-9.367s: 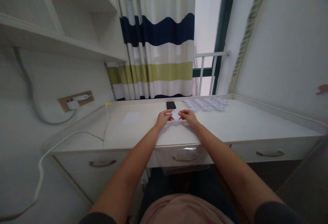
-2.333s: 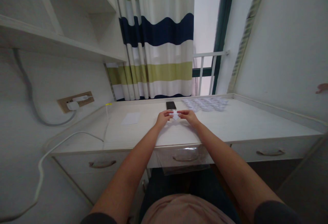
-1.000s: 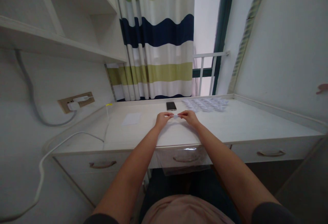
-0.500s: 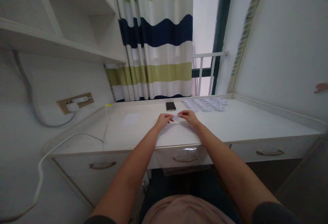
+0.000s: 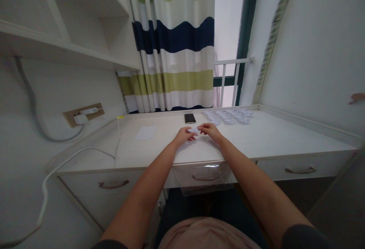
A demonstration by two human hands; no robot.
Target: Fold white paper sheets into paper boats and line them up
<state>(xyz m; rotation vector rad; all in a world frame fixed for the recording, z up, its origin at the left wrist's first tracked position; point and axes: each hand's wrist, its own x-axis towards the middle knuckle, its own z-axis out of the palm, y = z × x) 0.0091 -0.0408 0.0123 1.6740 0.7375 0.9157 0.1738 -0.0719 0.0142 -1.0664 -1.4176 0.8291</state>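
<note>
A small folded piece of white paper (image 5: pixel 193 130) is held between my two hands, just above the desk. My left hand (image 5: pixel 183 135) grips its left end, fingers curled beneath it. At the right end, my right hand (image 5: pixel 209 130) pinches the paper between thumb and fingertips. Just beyond my hands lies a black phone (image 5: pixel 189 118). Behind my right hand, several folded white paper pieces (image 5: pixel 228 116) are laid out in rows. A flat stack or sheet of white paper (image 5: pixel 145 132) rests to the left.
The white desk (image 5: pixel 256 138) has raised edging at the back and right. A white cable (image 5: pixel 85 148) crosses its left side from near the wall socket (image 5: pixel 84 114). Clear plastic (image 5: pixel 203 180) hangs over the middle drawer. A shelf (image 5: pixel 85 57) juts out at upper left.
The folded paper has turned in my fingers, and more of its white face shows. My left hand has shifted slightly under it; the things on the desk stay put.
</note>
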